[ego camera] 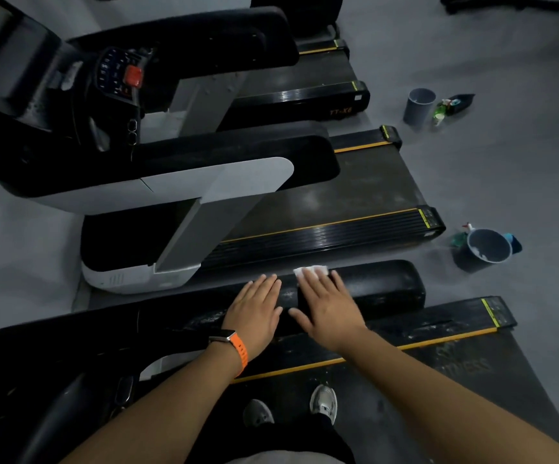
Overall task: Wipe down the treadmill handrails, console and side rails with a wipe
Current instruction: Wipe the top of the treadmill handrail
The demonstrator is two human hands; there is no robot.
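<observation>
Left hand, with an orange-strapped watch at the wrist, lies flat and straight-fingered on the long black padded treadmill handrail, holding nothing; right hand lies just beside it, also flat and spread, its fingertips pressing the small white crumpled wipe onto the handrail's far edge; the handrail's long axis runs left to right, its rounded free end beyond the right hand, the nearer one; whitish smears show toward that end, so the next stroke is judged to run that way.

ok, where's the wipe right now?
Head view, centre: the wipe lies under the right hand on the black handrail, just right of the left hand.
</observation>
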